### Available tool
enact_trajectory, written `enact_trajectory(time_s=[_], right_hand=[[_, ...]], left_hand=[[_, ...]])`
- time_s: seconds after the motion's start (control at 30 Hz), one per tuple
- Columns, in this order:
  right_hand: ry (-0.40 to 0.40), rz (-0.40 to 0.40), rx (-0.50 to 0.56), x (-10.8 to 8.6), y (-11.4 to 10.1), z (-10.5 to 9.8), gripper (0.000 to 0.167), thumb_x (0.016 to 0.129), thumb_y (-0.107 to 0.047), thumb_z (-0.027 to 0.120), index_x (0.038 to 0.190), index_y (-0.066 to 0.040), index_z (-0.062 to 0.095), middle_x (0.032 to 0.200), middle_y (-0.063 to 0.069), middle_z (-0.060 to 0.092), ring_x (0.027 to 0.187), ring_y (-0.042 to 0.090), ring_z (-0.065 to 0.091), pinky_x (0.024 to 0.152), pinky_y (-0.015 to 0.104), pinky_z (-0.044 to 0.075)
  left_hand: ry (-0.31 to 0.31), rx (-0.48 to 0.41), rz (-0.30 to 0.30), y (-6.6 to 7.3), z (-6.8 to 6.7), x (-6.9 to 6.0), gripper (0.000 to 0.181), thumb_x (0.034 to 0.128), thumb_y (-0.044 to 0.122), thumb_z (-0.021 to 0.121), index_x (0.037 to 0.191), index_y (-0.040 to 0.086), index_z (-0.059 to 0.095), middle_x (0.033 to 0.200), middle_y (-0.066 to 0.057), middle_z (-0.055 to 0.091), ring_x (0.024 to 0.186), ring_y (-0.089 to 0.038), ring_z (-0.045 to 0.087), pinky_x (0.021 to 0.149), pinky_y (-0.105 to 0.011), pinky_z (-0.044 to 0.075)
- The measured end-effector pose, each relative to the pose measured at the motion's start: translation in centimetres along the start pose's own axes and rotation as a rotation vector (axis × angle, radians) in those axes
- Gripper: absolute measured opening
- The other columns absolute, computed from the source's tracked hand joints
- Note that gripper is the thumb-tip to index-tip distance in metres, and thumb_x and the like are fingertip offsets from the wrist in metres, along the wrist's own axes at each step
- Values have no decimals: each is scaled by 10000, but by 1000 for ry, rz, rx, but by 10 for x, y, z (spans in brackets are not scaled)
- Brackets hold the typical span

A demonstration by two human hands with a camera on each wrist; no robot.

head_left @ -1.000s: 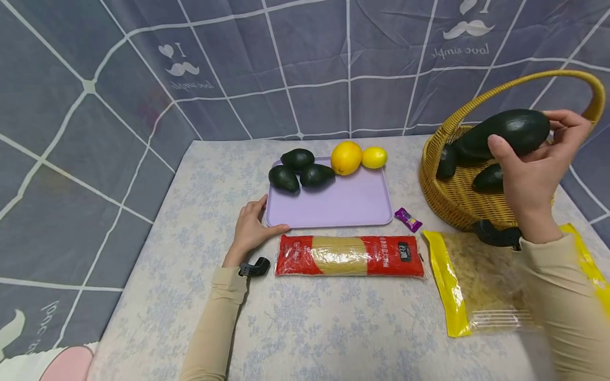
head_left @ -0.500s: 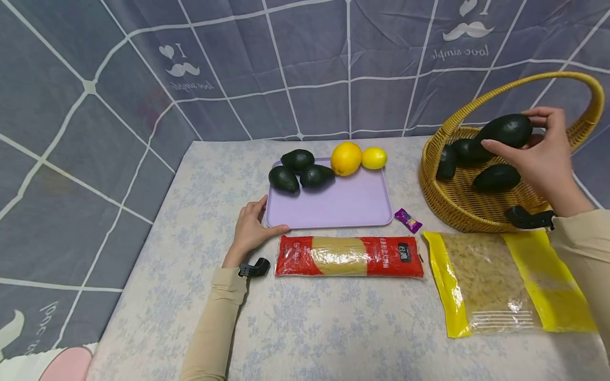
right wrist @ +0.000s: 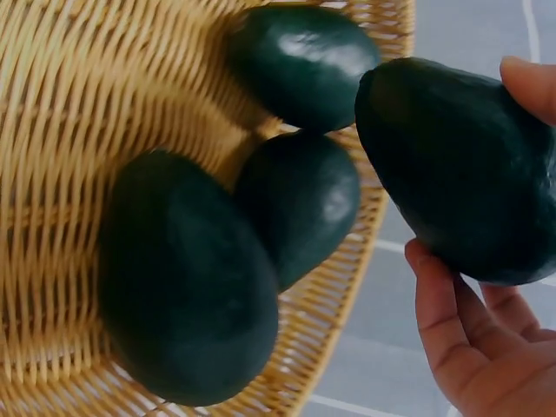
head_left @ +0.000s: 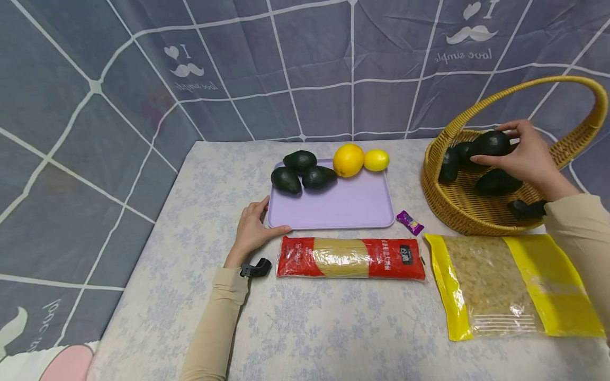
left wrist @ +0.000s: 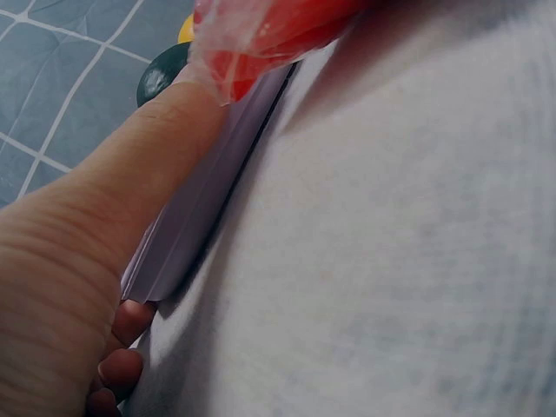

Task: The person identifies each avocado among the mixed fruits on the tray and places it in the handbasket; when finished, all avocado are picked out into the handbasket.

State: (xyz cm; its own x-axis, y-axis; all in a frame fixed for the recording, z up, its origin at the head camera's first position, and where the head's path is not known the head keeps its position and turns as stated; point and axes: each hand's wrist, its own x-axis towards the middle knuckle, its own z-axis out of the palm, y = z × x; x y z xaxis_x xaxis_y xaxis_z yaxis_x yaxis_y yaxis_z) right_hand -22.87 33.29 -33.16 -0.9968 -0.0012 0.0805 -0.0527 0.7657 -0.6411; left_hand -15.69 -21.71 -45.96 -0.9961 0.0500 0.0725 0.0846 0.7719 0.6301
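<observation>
In the head view my right hand (head_left: pixel 531 153) holds a dark green avocado (head_left: pixel 491 143) above the far part of the wicker basket (head_left: pixel 440 203). The right wrist view shows the held avocado (right wrist: pixel 460 169) between thumb and fingers, close to an avocado (right wrist: pixel 304 65) in the basket. Another avocado (head_left: pixel 498 182) lies lower in the basket. My left hand (head_left: pixel 252 230) holds the near left corner of the lilac tray (head_left: pixel 343 206), thumb along its front edge and fingers at its side. Several avocados (head_left: pixel 319 178), an orange (head_left: pixel 348 160) and a lemon (head_left: pixel 376 160) sit at the tray's far side.
A red noodle packet (head_left: pixel 350 257) lies in front of the tray. A small purple wrapped sweet (head_left: pixel 410 223) is between tray and basket. A yellow-edged clear bag (head_left: pixel 493 286) lies before the basket, whose tall handle (head_left: pixel 524 87) arches over it. A grey curtain (head_left: pixel 314 63) hangs behind.
My right hand has moved left and down with the avocado, further over the basket's inside. The left hand keeps its place at the tray corner.
</observation>
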Motion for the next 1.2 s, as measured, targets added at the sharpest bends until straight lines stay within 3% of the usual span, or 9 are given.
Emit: enact_trajectory(time_s=[0.23,0.53,0.97,1.2], right_hand=[[-86,-50,-68,11,14,8,881,794,-345,767,1384,69,260,1307,385,296,1113,565,321,843,665,273],[-134,-89,-138,15,23,18,837,728,-342,827,1280,61,346,1166,370,422,1006,503,433,801,618,340],[-202,-47,-196,20,30,18,882,742,-423,800,1300,77,335,1186,376,397,1006,511,421,805,629,337],[-215,-68,-244,22,32,18,860,739,-450,791,1272,91,388,1172,354,423,1008,511,429,817,629,329]], left_hand=[[0,8,-2,1,1,0,1067,647,489,843,1476,56,329,1213,-152,476,1049,-291,403,855,-435,358],[-3,14,-2,0,3,0,1065,644,488,846,1474,57,335,1207,-153,478,1051,-294,406,858,-438,361],[2,15,-1,0,2,0,1067,647,487,845,1476,54,330,1197,-148,478,1055,-291,406,870,-441,360],[3,18,-5,-1,2,1,1062,653,482,843,1478,56,326,1211,-151,475,1073,-293,404,886,-441,357]])
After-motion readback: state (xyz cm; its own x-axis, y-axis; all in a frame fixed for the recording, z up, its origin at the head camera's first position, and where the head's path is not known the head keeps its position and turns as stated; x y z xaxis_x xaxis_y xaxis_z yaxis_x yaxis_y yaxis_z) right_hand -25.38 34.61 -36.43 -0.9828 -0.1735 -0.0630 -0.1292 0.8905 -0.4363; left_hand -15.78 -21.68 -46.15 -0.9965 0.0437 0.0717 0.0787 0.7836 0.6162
